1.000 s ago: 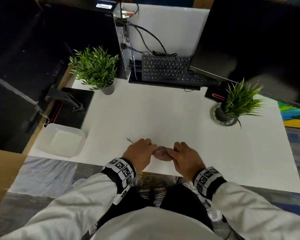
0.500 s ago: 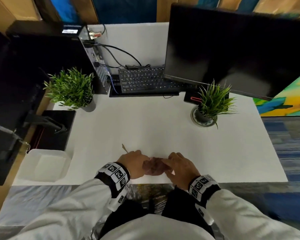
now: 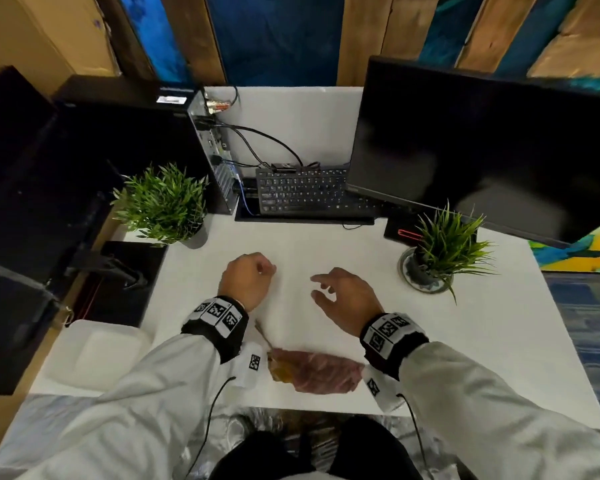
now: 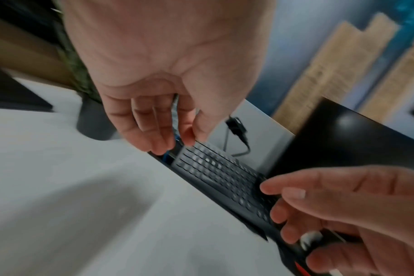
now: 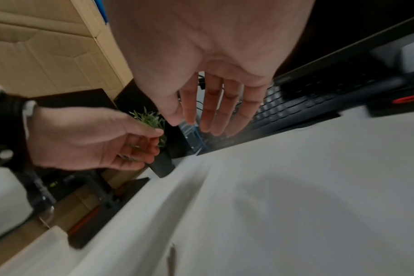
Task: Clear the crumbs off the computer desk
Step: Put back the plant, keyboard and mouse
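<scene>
White and wide, the bench point(image 3: 499, 341) stands before a wall of blue panels and wooden planks, and the black keyboard point(image 3: 302, 190) at its far side serves as the landmark for the rest. Nearer the person than the keyboard, both hands hover above the bare middle of the bench without touching it. The left hand point(image 3: 245, 280) is turned knuckles up, its fingers point(image 4: 154, 130) loosely curled with the thumb close to the forefinger; the wrist views show nothing plainly held in that grip. The right hand point(image 3: 347, 297), a little to the right of the left one, has its grip spread, fingers point(image 5: 213, 112) nearly straight and slack, holding nothing. Much nearer the person than the keyboard, close to the bench's front edge and between the two sleeves, lies a crumpled purplish scrap point(image 3: 316, 372) with a yellow-brown patch at its left end, and a thin stick point(image 3: 262, 336) lies just beside that end. No loose crumbs can be made out at this sharpness. Left of the keyboard stands a leafy potted plant point(image 3: 163, 206) beside a computer tower point(image 3: 215, 150); right of the keyboard a dark monitor point(image 3: 482, 143) overhangs a grassy potted plant point(image 3: 440, 244). A white container point(image 3: 94, 355) rests at the bench's near left corner.
</scene>
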